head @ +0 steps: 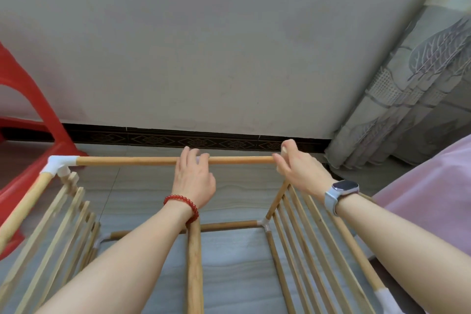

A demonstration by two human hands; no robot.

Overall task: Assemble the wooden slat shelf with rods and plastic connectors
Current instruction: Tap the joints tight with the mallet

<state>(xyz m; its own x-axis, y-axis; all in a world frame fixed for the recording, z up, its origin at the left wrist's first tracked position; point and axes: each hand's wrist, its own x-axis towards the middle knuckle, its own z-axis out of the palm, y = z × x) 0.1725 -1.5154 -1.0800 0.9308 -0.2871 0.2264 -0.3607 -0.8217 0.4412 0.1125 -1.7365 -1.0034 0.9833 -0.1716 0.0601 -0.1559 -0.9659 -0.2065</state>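
Left hand [194, 176] and right hand [295, 168] — two — grip one rod [127, 161]

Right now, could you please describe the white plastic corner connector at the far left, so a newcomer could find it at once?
Start at the red plastic chair on the left. Beside its leg, the horizontal wooden rod that the left hand holds ends in the white plastic corner connector. It is the highest connector in view, with one stub still empty.

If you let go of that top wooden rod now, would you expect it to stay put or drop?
The top rod would probably sag or swing: only its left end sits in a white connector, while the right hand holds the other end. It looks stiff and light. Being round, it would likely roll on the tiled floor.
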